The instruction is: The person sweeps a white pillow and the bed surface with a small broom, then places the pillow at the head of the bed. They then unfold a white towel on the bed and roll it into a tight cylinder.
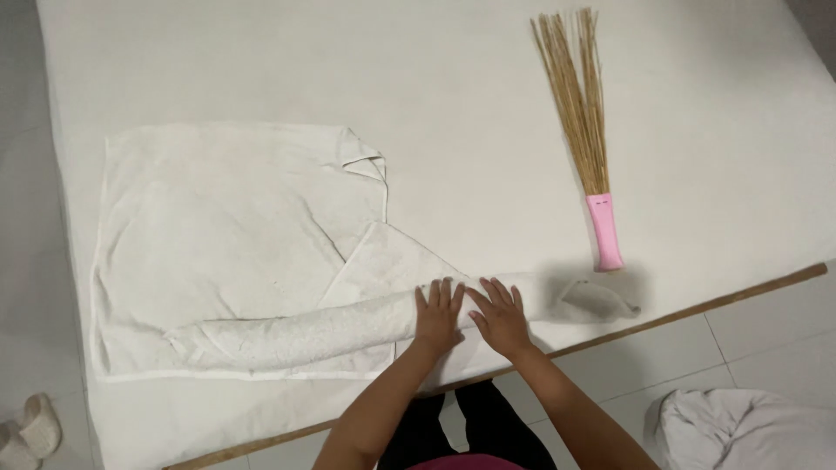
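Now, towel (pixel 235 252): spread on bed (pixel 453 96), near edge rolled.
Left hand (pixel 438 315): pressed flat on roll, fingers together.
Right hand (pixel 499 318): laid alongside, fingers slightly spread.
Broom (pixel 585 130): well apart.

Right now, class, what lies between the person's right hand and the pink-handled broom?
In the head view, the free end of the rolled white towel lies between the right hand and the broom; beyond it is only bare white bed sheet.
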